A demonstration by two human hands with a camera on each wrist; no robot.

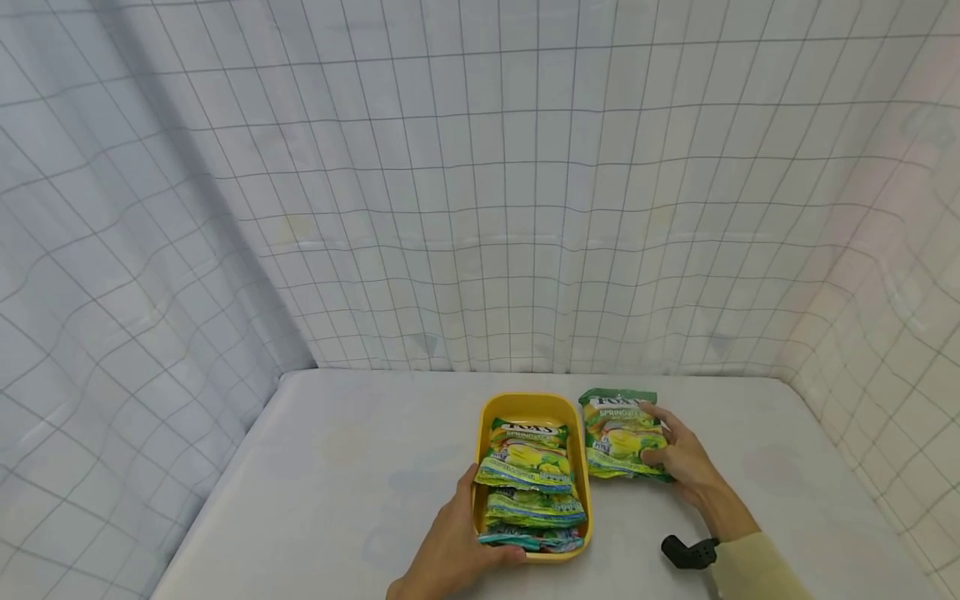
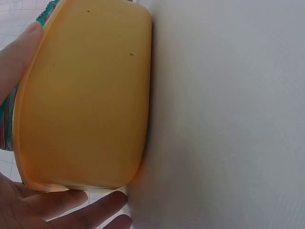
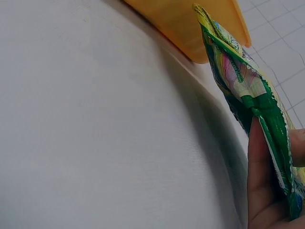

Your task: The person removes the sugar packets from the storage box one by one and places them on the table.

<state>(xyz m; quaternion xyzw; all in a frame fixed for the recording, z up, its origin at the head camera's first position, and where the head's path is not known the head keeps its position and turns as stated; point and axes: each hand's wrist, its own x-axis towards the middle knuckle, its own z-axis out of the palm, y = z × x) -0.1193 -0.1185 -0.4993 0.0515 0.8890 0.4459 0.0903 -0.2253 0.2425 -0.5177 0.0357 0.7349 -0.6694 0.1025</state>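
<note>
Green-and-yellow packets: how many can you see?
3 visible: the held packet in the right hand; the top packet in the yellow tray; and the partly covered packet beneath it. More may be hidden underneath.

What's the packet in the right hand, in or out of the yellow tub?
Out: the head view shows the green packet pinched in the right hand, beside the yellow tub, past its right edge.

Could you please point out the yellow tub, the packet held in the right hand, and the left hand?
Yellow tub (image 1: 528,407): head view, on its bare inside at the far end.
Held packet (image 1: 619,437): head view, on its printed front.
Left hand (image 1: 454,540): head view, on the back of the hand.
</note>
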